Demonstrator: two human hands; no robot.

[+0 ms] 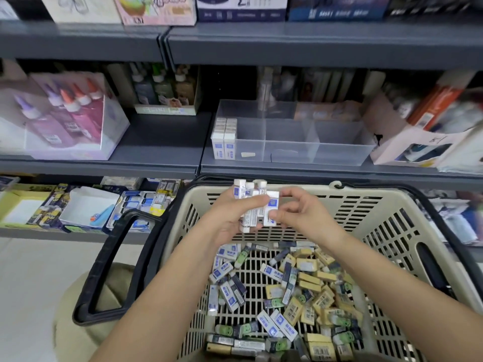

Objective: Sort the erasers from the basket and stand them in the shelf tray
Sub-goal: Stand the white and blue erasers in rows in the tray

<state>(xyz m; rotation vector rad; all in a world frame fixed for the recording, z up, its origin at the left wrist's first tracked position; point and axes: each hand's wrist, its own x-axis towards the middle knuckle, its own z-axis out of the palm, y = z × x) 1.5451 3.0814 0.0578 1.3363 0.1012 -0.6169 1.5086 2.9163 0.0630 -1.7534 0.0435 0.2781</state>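
A beige plastic basket (pixel 386 231) with black handles sits below the shelf, holding several loose erasers (pixel 285 291): white-and-blue, yellow and green-faced ones. My left hand (pixel 230 215) grips a bundle of white-and-blue erasers (pixel 251 202) above the basket's far rim. My right hand (pixel 300 207) pinches one more white-and-blue eraser (pixel 271 207) against that bundle. On the shelf above stands a clear divided tray (pixel 339 152). Its left compartment holds upright white-and-blue erasers (pixel 224 137) in two rows. The other compartments look empty.
A box of glue bottles (pixel 65 116) stands on the shelf at left and a white carton (pixel 418 142) at right of the tray. The lower shelf at left carries small stationery boxes (pixel 86 207). The upper shelf edge (pixel 313 43) overhangs the tray.
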